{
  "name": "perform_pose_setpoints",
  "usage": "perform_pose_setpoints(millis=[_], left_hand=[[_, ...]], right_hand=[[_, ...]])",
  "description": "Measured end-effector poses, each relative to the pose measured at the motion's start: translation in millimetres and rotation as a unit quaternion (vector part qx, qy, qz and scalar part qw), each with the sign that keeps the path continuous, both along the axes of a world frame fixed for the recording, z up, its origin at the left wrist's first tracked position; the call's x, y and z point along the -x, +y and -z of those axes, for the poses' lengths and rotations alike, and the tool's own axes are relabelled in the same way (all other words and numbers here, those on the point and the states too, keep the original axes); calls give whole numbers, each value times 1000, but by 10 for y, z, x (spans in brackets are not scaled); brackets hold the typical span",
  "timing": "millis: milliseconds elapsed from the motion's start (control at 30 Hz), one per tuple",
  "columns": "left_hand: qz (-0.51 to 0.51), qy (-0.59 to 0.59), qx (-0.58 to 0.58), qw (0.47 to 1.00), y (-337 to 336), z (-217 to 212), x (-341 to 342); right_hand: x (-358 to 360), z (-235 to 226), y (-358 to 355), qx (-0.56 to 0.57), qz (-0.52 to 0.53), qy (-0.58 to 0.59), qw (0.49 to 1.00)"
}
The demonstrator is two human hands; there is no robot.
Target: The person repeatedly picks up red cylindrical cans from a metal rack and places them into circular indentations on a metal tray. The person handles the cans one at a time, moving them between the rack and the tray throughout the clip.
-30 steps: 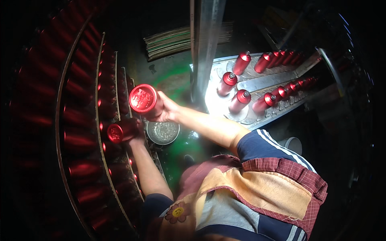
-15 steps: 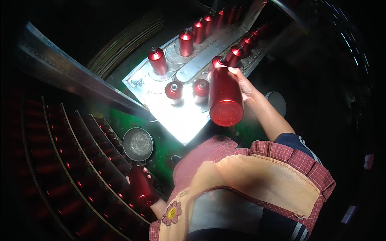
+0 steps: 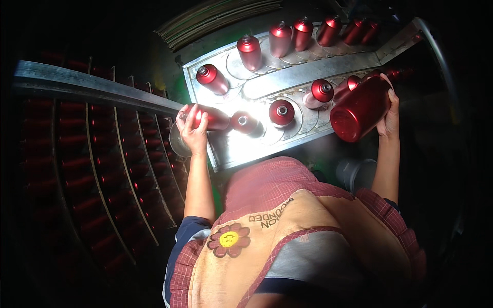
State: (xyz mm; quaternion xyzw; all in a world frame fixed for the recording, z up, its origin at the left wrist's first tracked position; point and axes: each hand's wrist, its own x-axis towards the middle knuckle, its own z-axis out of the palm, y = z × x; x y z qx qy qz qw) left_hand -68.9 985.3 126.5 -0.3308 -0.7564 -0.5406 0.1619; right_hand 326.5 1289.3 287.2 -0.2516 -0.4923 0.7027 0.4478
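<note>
table: metal table [image 3: 287, 79] lit before you, standing bottles [image 3: 250, 55] in two rows
left hand: your left hand [image 3: 194, 132] curls its fingers around one end of the left bottle [image 3: 216, 119], tilted out to its right
right hand: your right hand [image 3: 390, 115] grasps the far end of the right bottle [image 3: 359, 110], its base toward you
hidden: right bottle's neck; far rows sink into darkness, glare bleaches the near corner
held bottles: metallic red, rounded, smooth-sided
</note>
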Motion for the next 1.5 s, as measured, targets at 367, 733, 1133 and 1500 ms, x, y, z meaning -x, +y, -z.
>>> perform_pose_setpoints(millis=[367,733,1133,1500], left_hand=[[36,17,89,995,597,444,-937],[-31,-128,6,991,698,-141,-1027],[97,-169,65,979,1685,318,-1186],[45,-132,155,978,1852,97,-1811]], right_hand=[[-539,-174,480,-189,222,-147,945],[667,198,1662,-498,114,-188,839],[290,441,2387,-500,134,-235,822],[-352,673,4068,-531,322,-356,698]])
